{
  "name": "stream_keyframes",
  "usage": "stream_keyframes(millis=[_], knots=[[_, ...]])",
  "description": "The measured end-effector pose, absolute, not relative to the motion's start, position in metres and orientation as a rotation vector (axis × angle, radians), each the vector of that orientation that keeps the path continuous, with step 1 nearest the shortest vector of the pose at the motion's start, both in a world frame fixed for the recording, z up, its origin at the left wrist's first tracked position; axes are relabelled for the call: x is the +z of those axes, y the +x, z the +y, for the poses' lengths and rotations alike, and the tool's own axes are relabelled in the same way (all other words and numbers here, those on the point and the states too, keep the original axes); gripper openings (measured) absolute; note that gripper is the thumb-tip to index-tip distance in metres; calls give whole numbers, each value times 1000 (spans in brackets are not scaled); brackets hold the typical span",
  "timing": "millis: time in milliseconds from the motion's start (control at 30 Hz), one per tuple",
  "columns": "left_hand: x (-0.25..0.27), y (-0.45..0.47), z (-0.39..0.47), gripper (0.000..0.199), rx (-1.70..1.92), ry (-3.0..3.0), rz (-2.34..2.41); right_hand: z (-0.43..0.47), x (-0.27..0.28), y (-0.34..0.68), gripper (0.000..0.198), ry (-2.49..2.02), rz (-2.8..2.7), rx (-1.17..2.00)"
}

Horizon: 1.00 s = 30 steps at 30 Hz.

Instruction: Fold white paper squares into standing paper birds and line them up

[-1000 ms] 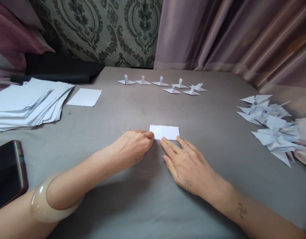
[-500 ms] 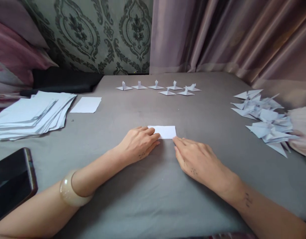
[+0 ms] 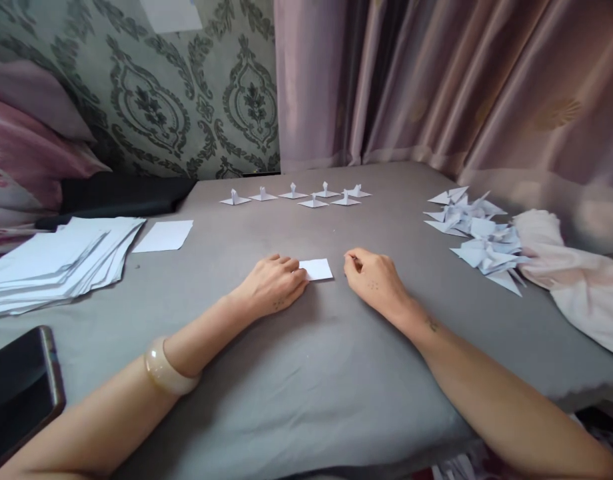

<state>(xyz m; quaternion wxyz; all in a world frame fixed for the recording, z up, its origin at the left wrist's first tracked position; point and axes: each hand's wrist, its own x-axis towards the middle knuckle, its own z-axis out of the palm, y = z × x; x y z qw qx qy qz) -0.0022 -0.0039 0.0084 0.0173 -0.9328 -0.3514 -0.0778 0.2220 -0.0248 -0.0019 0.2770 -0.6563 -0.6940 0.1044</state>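
Note:
A small folded white paper rectangle (image 3: pixel 317 269) lies flat on the grey cloth-covered table (image 3: pixel 306 373). My left hand (image 3: pixel 274 285) rests palm down with its fingertips on the paper's left edge; a pale bangle (image 3: pixel 165 370) circles that wrist. My right hand (image 3: pixel 374 280) sits just right of the paper, fingers curled in, apart from it and holding nothing that I can see.
Several small folded paper figures (image 3: pixel 296 195) stand in a row at the back. A heap of folded paper pieces (image 3: pixel 474 237) lies at right beside a pale cloth (image 3: pixel 576 280). A stack of white sheets (image 3: pixel 56 260), a single sheet (image 3: pixel 162 235) and a dark phone (image 3: pixel 16 390) lie at left.
My right hand has drawn away from the paper to the right and curled its fingers. The paper looks shorter. The view has tilted up and pulled back.

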Motion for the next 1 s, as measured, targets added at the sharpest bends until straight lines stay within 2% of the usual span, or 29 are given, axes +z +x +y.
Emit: stream_keyframes(millis=[33,100,267,333,400,600,733,833,900,1000], knots=[[10,-1,-5,35,-349,-2902,-1151,-24,-2,223,23,-1719,-1798,349],[13,1,-6,32,-780,-2903,-1461,-23,0,223,21,-1605,-1633,533],[19,6,-11,29,-2202,-2656,-2324,-29,10,212,42,-1272,-1313,1274],[16,10,-15,27,-2454,-2553,-2462,-33,11,204,46,-1152,-1262,1493],[12,15,-21,25,-2569,-2502,-2574,-37,9,197,42,-1101,-1229,1547],[7,19,-27,28,-2511,-2644,-2650,-42,2,190,26,-1188,-1244,1412],[6,16,-23,30,-2637,-2569,-2735,-43,3,192,28,-1206,-1349,1426],[5,14,-19,29,-2812,-2242,-2940,-40,2,195,39,-1173,-1306,1492],[4,12,-17,28,-2871,-2050,-3042,-38,0,197,35,-1188,-1302,1376],[4,9,-15,25,-2886,-1968,-3094,-36,-6,202,30,-1217,-1546,892]])
